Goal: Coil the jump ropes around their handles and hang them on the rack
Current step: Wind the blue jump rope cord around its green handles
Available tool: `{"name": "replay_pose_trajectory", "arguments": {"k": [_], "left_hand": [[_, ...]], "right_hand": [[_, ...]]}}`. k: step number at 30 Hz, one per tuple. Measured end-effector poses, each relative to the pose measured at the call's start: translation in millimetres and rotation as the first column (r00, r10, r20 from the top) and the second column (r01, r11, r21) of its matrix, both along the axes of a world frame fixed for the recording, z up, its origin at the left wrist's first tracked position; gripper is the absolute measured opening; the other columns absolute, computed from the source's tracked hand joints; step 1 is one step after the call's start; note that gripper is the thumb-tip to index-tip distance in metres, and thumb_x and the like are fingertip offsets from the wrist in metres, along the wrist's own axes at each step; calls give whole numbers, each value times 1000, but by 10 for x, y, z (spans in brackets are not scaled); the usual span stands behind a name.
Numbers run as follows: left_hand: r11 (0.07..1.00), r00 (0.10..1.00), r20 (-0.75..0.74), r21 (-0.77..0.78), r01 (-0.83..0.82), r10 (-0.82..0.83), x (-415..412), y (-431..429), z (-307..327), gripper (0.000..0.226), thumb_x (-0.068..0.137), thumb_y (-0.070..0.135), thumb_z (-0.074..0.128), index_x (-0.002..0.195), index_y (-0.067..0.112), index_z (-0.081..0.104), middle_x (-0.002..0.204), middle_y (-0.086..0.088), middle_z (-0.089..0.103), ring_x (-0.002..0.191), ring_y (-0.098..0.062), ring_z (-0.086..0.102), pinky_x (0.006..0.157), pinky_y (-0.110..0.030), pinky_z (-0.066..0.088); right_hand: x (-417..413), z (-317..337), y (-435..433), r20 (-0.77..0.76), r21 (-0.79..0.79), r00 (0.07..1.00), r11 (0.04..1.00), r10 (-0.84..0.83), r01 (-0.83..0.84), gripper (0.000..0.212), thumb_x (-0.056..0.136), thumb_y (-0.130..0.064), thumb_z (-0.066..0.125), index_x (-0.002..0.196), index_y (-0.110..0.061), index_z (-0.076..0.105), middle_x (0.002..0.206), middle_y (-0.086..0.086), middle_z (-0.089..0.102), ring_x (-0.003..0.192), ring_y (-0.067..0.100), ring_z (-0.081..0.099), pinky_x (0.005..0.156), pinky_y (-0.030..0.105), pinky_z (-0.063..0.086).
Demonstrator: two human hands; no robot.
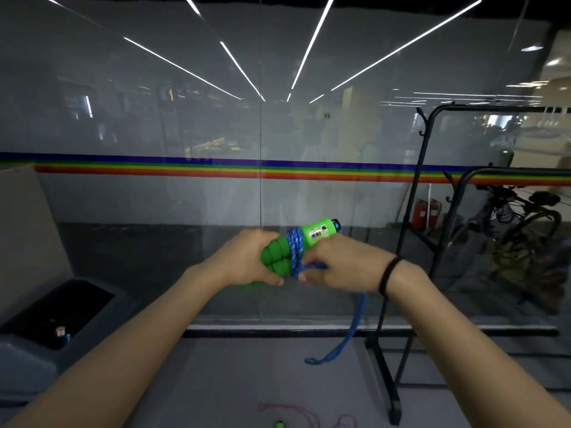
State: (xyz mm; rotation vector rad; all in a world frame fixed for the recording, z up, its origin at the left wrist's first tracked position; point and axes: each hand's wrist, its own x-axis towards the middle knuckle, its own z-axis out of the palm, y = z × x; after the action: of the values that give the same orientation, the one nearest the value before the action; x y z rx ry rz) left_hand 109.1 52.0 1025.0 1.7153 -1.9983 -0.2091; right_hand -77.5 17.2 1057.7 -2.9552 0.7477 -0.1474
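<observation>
My left hand [247, 261] grips the ribbed green handles [276, 259] of a jump rope, held at chest height in front of a glass wall. Blue rope [296, 242] is wound several turns around the handles just below a small counter display. My right hand [343, 262] pinches the blue rope right beside the coil. A loose loop of the rope [346, 341] hangs down from that hand toward the floor. The black rack [423, 168] stands to the right, with hooks near its top corner.
A second rope, pink with a green handle [279, 424], lies on the floor at the bottom edge. A grey bin [34, 350] with a dark opening sits at the left. Behind the glass on the right are a bicycle [525, 220] and a red extinguisher [421, 213].
</observation>
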Motion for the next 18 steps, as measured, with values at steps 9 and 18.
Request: {"name": "replay_pose_trajectory", "arguments": {"k": [9, 18], "left_hand": [[978, 973, 121, 91, 188, -198, 210, 2, 18, 34, 59, 31, 82, 77, 34, 54, 70, 12, 58, 66, -8, 56, 65, -34, 50], [985, 950, -277, 57, 166, -144, 335, -172, 83, 39, 60, 15, 85, 93, 15, 66, 74, 7, 66, 62, -2, 58, 59, -19, 49]], "right_hand": [[332, 49, -498, 529, 512, 845, 823, -75, -247, 10, 78, -8, 68, 70, -12, 62, 53, -11, 64, 50, -4, 53, 53, 8, 41], [396, -769, -776, 537, 823, 684, 484, -493, -297, 32, 82, -19, 60, 50, -18, 56, 36, -9, 41, 33, 2, 31, 35, 14, 26]]}}
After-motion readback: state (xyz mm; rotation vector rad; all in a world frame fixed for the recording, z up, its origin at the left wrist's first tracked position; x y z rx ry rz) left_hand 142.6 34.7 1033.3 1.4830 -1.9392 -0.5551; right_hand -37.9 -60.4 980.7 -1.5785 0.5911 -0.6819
